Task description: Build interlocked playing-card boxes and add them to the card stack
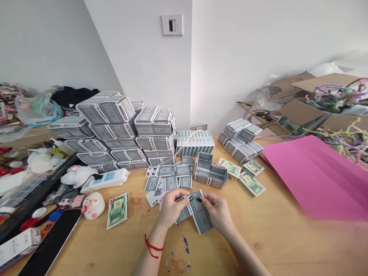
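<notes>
My left hand [174, 207] and my right hand [217, 211] meet over the near middle of the table. Between them are blue-grey patterned playing cards [203, 219], joined at an angle, with my thumbs pressing on their upper part. My left hand pinches the left side and my right hand the upper right. Just beyond lie several folded playing cards [171, 182] and a few face-up cards [157, 193], one an ace. Beyond my right hand stands an open, stepped block made of folded cards [211, 174].
Stacks of folded-card blocks [112, 126] rise at the back left. Green card packs [195, 143] stand behind the loose cards. A power strip [107, 179], phone [51, 245] and green card box [117, 211] lie left; a pink sheet [316, 180] and cardboard boxes [304, 115] lie right.
</notes>
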Available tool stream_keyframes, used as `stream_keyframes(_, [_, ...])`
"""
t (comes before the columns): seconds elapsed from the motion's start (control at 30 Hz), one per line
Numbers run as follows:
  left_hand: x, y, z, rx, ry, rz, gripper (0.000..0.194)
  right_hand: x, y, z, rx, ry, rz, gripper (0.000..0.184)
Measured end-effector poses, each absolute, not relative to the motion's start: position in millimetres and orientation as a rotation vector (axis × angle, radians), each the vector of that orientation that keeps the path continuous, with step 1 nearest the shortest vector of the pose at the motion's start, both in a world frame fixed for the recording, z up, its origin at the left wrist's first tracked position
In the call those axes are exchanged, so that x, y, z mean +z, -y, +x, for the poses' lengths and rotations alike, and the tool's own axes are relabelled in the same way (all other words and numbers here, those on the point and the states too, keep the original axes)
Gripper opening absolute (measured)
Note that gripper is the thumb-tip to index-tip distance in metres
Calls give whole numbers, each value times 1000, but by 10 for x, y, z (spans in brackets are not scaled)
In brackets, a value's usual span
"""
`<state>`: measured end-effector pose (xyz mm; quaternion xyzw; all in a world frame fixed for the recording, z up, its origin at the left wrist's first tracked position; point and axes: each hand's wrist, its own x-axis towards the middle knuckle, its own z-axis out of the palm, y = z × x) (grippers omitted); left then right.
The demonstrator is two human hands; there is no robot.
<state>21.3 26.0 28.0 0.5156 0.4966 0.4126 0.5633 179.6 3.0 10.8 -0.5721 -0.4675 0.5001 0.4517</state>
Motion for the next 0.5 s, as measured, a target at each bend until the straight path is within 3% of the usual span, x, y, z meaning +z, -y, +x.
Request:
stream_keyframes(0.23, [251,-259,230,956,-1176,1215,10,63,-57,1821,1147,1161,-1437,33])
stream_keyframes(0.5, [202,-369,98,1146,-1276,884,25,201,-100,1812,1452,1030,-1216,49])
